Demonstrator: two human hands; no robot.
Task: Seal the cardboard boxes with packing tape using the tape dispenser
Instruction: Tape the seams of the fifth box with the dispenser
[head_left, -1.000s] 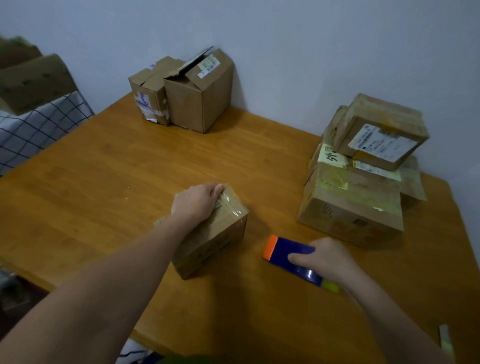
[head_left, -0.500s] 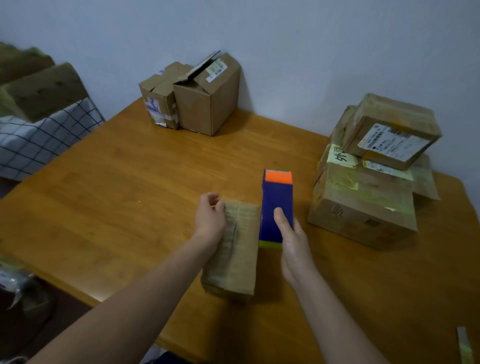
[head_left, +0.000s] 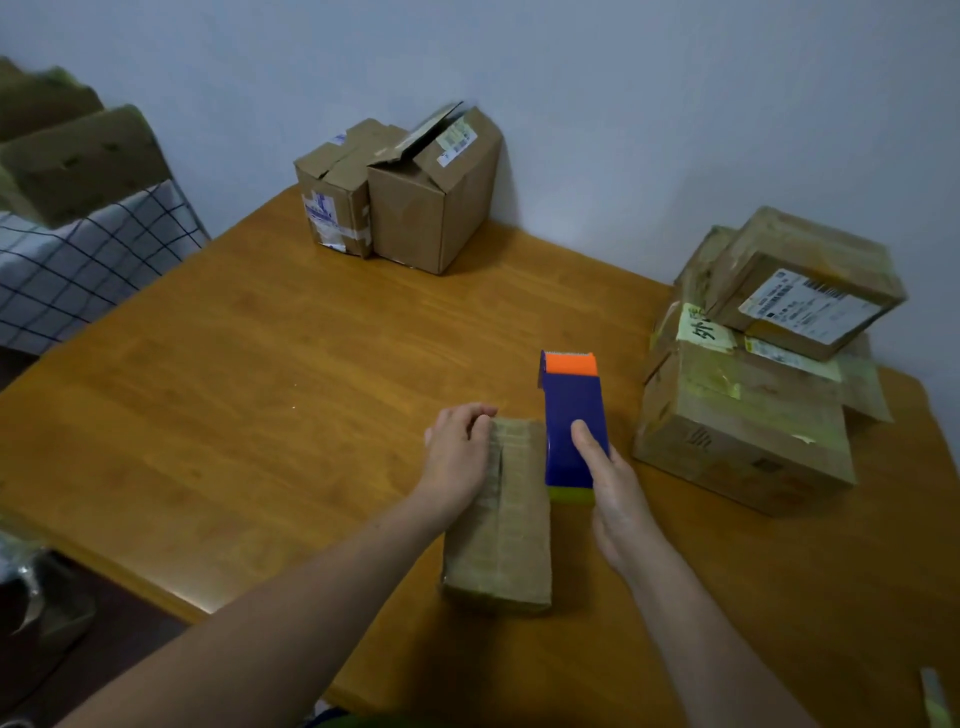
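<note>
The wooden desk (head_left: 260, 415) carries a stack of taped boxes (head_left: 743, 441) on the right and two boxes (head_left: 431, 208) at the back by the wall, one of them with its flap open. The small box (head_left: 509, 530) lies in front of the person, and its long axis points away from them. The tape dispenser (head_left: 571, 415) lies parallel just beside its right edge, with the orange end far. The left hand (head_left: 457, 452) curls over the far left end of the small box. The right hand (head_left: 618, 499), which is the nearer one, grips the dispenser's near end. I judge the dispenser must shift left onto the box. One label in the stack shows a handwritten "外"; the barcode label is too small to read.
</note>
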